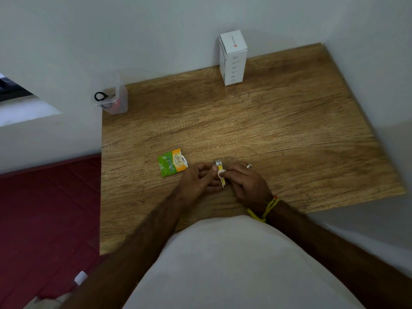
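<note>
A small metal nail clipper [220,172] with a yellow body sits between my two hands above the wooden table [267,130]. My left hand [198,180] has curled fingers and its thumb against the clipper. My right hand [247,182], with a ring and yellow wrist threads, pinches a small white wipe [221,173] against the clipper. A torn green and orange sachet [172,162] lies flat on the table just left of my left hand.
A tall white carton [233,58] stands at the back against the wall. A clear plastic tub [112,97] holding black-handled scissors sits at the table's back left corner. A red mattress [49,208] lies left of the table.
</note>
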### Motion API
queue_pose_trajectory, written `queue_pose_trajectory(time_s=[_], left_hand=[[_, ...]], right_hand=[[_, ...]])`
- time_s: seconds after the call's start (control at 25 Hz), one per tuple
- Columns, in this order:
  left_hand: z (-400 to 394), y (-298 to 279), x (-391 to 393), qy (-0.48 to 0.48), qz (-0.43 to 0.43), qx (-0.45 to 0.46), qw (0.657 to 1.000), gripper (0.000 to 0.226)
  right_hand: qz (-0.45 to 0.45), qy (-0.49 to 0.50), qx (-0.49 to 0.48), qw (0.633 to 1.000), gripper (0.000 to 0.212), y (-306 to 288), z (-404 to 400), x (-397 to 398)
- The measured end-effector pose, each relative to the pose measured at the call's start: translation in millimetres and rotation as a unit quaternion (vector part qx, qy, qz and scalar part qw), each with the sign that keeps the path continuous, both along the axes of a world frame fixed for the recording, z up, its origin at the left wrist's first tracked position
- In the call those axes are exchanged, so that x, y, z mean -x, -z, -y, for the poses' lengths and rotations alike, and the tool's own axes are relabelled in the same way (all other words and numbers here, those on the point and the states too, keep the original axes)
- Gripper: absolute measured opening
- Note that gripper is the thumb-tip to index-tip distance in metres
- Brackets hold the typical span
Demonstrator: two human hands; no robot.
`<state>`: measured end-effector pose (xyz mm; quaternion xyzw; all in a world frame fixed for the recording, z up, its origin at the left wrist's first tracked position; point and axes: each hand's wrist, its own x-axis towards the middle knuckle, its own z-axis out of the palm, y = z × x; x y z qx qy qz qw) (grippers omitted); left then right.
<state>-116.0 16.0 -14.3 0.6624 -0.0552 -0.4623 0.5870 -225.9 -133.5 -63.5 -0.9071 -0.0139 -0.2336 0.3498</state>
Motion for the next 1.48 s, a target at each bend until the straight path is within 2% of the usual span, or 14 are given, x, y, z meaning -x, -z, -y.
queue_pose_trajectory(time_s=[0.16,0.28,0.4,0.52,1.16,1.28,1.4,1.48], left_hand=[[11.4,0.7,-0.3,-0.047,-0.001,-0.029,0.998,0.015],[10.9,0.6,1.9,-0.053,0.002,-0.031,0.998,0.018],[11.9,1.7,2.9,-0.053,0.012,-0.03,0.998,0.02],[10.9,0.5,3.8,-0.058,0.014,-0.032,0.998,0.021],[11.3,-2.0,5.1,-0.044,0.034,-0.042,0.998,0.02],[11.2,-2.9,5.2,-0.053,0.03,-0.038,0.997,0.019],[12.1,1.1,4.8,-0.056,0.027,-0.038,0.997,0.02],[11.3,0.3,4.7,-0.053,0.03,-0.039,0.997,0.019]], right_hand=[[0.014,-0.027,0.027,0.999,0.024,4.4,0.9,4.1],[0.006,-0.012,0.014,1.0,0.024,1.1,0.9,2.9],[0.019,-0.021,0.04,0.999,0.022,-0.7,-2.1,5.1],[0.006,-0.015,0.018,1.0,0.024,0.9,1.4,5.1],[-0.005,-0.081,0.045,0.996,0.024,1.3,2.4,14.9],[0.005,-0.064,0.023,0.998,0.026,-1.4,4.9,16.6],[0.005,-0.003,-0.022,1.0,0.026,-2.2,3.4,11.5],[-0.002,-0.006,-0.01,1.0,0.024,-2.7,1.7,10.7]])
